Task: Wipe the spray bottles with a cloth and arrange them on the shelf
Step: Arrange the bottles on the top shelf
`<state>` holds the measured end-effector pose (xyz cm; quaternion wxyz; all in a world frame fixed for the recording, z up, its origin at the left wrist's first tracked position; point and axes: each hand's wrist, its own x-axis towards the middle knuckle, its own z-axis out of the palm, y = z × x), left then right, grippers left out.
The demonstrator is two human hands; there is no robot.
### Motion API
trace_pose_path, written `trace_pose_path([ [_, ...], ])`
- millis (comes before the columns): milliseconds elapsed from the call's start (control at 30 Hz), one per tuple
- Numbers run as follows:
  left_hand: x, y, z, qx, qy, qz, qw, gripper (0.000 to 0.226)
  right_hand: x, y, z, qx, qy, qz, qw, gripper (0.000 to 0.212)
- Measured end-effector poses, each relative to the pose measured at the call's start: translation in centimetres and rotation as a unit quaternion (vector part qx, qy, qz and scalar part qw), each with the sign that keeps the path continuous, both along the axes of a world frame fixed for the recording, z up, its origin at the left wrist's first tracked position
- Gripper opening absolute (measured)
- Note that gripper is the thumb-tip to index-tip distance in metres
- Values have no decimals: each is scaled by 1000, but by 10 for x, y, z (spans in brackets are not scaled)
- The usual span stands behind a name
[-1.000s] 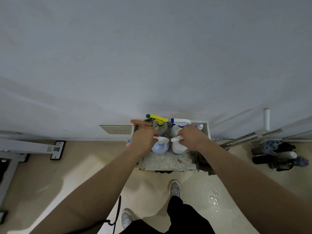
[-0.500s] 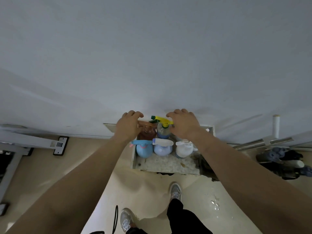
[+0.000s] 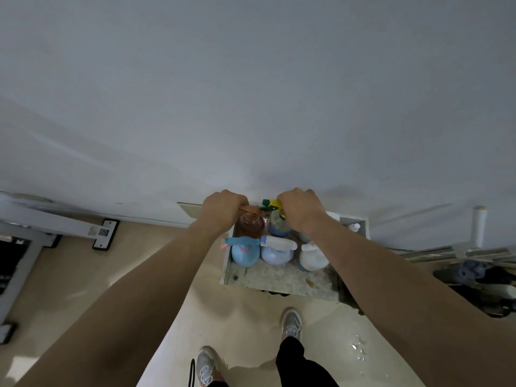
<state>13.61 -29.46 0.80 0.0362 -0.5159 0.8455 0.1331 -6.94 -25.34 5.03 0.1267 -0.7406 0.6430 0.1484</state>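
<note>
Left hand [image 3: 220,210] curled round the orange trigger of the brown spray bottle [image 3: 251,225], right hand [image 3: 300,210] gripping the yellow-triggered bottle [image 3: 277,229], both at the shelf [image 3: 279,282] back, three pale bottles [image 3: 276,255] beneath the wrists, both hands gone from that front row a second ago

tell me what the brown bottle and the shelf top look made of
The brown bottle looks like translucent plastic, glossy; light shows through its amber body. The shelf top looks like speckled stone or terrazzo, matte and stained; printed laminate is possible.
</note>
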Motion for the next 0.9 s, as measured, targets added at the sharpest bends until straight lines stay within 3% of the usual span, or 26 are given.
trace_pose_path([
  [333, 5, 2, 2, -7, -22, 5, 1000, 12, -3, 8, -4, 8, 9, -20, 1000, 20],
  [733, -11, 8, 11, 14, -26, 14, 999, 18, -7, 8, -5, 7, -47, -62, 997, 7],
  [900, -12, 13, 16, 39, -19, 39, 998, 18, -16, 6, -6, 44, -122, -85, 988, 35],
])
